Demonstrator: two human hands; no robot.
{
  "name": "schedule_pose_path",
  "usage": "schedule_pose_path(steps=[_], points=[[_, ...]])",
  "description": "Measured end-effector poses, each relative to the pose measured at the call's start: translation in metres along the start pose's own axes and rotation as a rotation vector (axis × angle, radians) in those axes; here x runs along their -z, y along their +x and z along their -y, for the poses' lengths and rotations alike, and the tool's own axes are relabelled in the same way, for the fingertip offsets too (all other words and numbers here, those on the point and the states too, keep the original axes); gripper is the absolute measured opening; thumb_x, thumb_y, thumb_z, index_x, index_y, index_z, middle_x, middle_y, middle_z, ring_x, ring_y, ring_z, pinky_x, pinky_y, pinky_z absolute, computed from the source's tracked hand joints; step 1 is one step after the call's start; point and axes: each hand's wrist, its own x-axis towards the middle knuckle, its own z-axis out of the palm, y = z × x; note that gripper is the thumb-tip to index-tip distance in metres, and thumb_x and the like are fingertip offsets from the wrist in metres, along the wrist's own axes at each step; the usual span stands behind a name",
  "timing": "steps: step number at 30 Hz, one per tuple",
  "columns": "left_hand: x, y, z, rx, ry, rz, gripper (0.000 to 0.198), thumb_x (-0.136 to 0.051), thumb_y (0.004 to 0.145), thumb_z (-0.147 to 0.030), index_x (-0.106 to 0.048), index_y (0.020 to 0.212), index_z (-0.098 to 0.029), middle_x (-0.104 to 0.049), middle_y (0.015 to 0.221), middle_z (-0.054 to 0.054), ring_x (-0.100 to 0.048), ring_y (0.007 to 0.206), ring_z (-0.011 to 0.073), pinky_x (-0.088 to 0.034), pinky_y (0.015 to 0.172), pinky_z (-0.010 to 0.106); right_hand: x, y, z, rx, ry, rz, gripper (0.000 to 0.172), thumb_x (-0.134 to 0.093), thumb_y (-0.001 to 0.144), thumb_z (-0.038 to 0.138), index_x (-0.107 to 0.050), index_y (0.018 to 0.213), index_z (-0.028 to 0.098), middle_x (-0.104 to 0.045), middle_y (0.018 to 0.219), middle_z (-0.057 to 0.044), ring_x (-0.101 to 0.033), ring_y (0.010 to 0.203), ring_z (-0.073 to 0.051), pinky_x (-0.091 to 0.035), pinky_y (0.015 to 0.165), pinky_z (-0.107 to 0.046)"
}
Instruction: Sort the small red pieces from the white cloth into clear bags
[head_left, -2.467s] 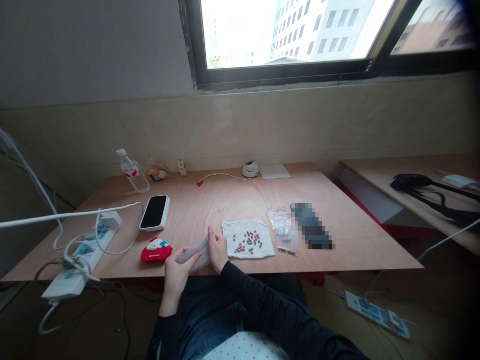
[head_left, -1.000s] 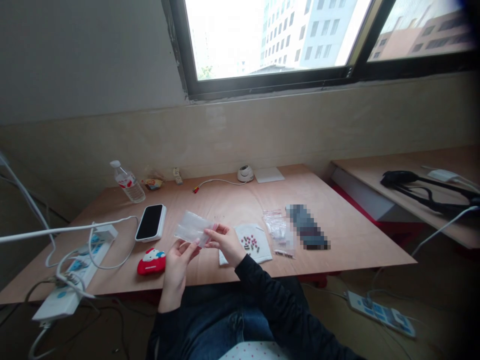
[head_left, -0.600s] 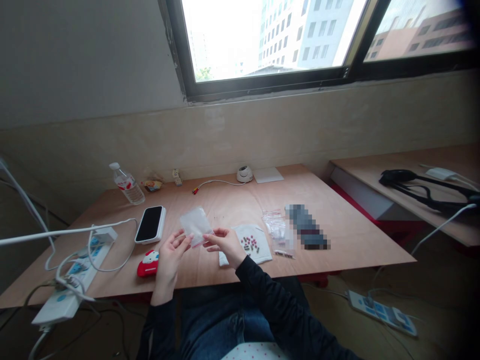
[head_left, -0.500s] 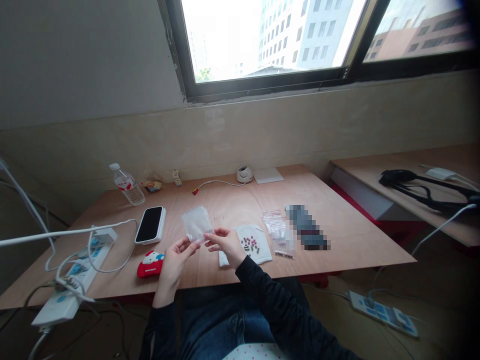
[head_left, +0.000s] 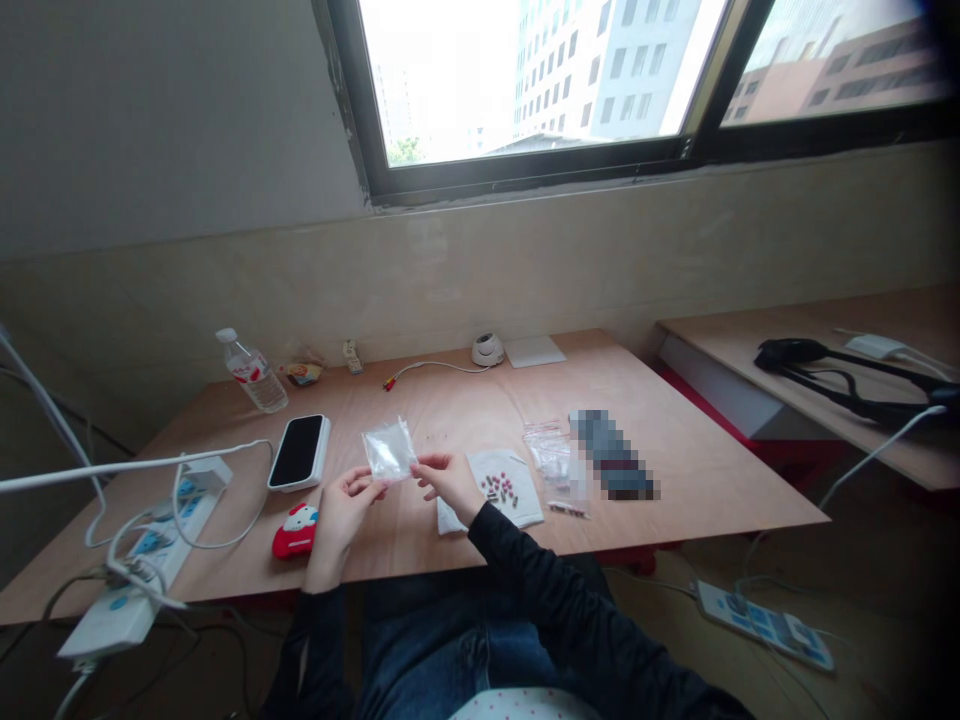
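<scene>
The person wears a black long-sleeved top and blue denim jeans, the left hand and right hand bare.

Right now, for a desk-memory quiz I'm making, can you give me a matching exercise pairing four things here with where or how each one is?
Column 1
1. clear plastic bag
2. smartphone
3. pink tablets
4. red Hello Kitty pouch

Column 2
A. held up between the left hand and right hand
B. on a white cloth
C. lying screen up
D. on the plywood desk beside the left hand

Pairs: 1-A, 2-C, 3-B, 4-D
</scene>
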Motion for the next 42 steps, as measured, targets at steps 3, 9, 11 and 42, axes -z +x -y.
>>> schedule_pose_path(steps=[3, 9, 11, 42], points=[[0.001, 0.025, 0.005, -0.039, 0.27, 0.034, 0.044, -0.069, 0.061, -0.035, -0.059, 0.095, -0.009, -0.071, 0.067, 0.007, -0.066, 0.067, 0.0201, -0.048, 0.065, 0.028, -0.002, 0.017, -0.003, 0.023, -0.226, -0.044, 0.023, -0.06, 0.075, 0.024, -0.065, 0.094, 0.012, -0.07, 0.081, -0.007, -0.064, 0.073, -0.016, -0.049, 0.062, -0.025], [-0.011, 0.051, 0.01, -0.067, 0.472, 0.053, 0.015, -0.065, 0.059, -0.026, -0.063, 0.066, -0.013, -0.063, 0.051, 0.003, -0.06, 0.056, 0.0197, -0.038, 0.054, 0.025, -0.004, 0.036, -0.004, -0.001, -0.536, -0.088, 0.028, -0.061, 0.07, 0.02, -0.064, 0.098, 0.013, -0.07, 0.092, -0.013, -0.063, 0.092, -0.026, -0.045, 0.077, -0.034], [-0.014, 0.051, 0.012, -0.072, 0.533, 0.064, 0.008, -0.063, 0.06, -0.022, -0.062, 0.059, -0.014, -0.059, 0.047, 0.002, -0.059, 0.055, 0.0193, -0.036, 0.054, 0.025, -0.005, 0.037, -0.005, -0.014, -0.62, -0.071, 0.027, -0.061, 0.07, 0.019, -0.065, 0.096, 0.013, -0.069, 0.095, -0.015, -0.062, 0.095, -0.028, -0.045, 0.077, -0.035], [-0.093, -0.027, -0.009, -0.302, 0.317, 0.111, 0.031, -0.062, 0.07, -0.035, -0.066, 0.094, -0.016, -0.066, 0.099, 0.012, -0.06, 0.095, 0.0266, -0.046, 0.083, 0.037, 0.185, -0.024, -0.024, -0.267, -1.057, -0.502, 0.052, -0.049, 0.073, 0.012, -0.052, 0.124, 0.018, -0.053, 0.115, -0.016, -0.056, 0.106, -0.026, -0.042, 0.077, -0.031]])
